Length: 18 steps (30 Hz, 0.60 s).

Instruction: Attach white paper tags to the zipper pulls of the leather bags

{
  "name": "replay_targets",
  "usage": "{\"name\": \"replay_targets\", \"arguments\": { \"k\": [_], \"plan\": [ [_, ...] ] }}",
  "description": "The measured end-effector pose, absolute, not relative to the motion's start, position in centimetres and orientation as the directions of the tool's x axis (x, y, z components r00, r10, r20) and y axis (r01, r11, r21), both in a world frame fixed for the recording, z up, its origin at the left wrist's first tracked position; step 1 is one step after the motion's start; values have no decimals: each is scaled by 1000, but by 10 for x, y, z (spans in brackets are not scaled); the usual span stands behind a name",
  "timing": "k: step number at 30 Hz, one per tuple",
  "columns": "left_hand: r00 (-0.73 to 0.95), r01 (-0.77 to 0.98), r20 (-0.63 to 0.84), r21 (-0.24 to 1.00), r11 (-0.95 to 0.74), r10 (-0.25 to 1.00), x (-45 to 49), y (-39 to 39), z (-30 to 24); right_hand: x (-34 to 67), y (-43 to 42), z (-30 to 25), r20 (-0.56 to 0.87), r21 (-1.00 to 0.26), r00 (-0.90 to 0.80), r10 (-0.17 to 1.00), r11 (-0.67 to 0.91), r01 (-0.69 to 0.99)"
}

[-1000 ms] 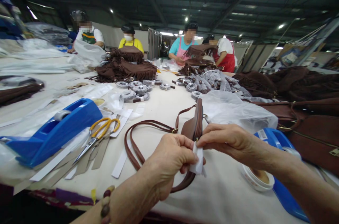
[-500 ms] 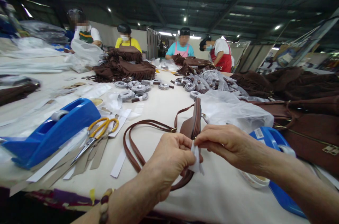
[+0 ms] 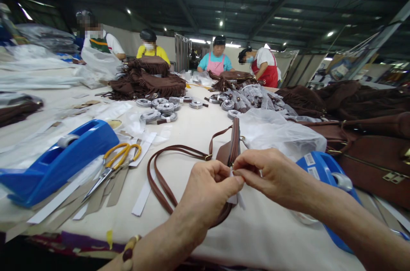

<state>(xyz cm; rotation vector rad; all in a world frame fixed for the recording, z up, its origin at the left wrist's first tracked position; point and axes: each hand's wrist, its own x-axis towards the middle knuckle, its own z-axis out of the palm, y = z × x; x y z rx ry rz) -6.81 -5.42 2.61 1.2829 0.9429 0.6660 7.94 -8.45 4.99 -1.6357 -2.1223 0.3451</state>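
Note:
A small brown handbag (image 3: 224,151) stands on edge on the table in front of me, its zipped side facing up. Its long brown strap (image 3: 156,177) loops out to the left and round under my hands. At the near end of the zip, a thin strip of white tissue paper (image 3: 239,199) hangs down. My left hand (image 3: 205,190) pinches this tissue between thumb and fingers. Thumb and forefinger of my right hand (image 3: 269,173) are closed on it too, touching the left thumb tip. The fingers hide the zip's end and the upper tissue.
Blue tape dispensers stand left (image 3: 64,155) and right (image 3: 320,168). Yellow-handled scissors (image 3: 120,155) lie on paper strips. Beyond are wrapped coiled straps (image 3: 166,106), clear plastic bags (image 3: 278,130) and fringed brown bags (image 3: 160,83). Several co-workers are across the table.
My fingertips have drawn together over the tissue at the zip end, my left thumb now meeting my right fingers. The view has shifted slightly. The handbag stays in place.

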Motion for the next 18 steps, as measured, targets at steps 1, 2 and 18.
{"name": "replay_targets", "arguments": {
  "k": [1, 2, 18],
  "plan": [
    [492, 105, -203, 979, 174, 847, -69, -54, 25, 80, -84, 50, 179, -451, -210, 961, 270, 851],
    [499, 120, -201, 979, 162, 843, -69, -54, 23, 80, -84, 50, 171, -452, -211, 962, 267, 851],
    [479, 59, -139, 990, 127, 867, -68, -50, 14, 85, -78, 38, 81, -735, -225, 971, 211, 645]
  ]
}}
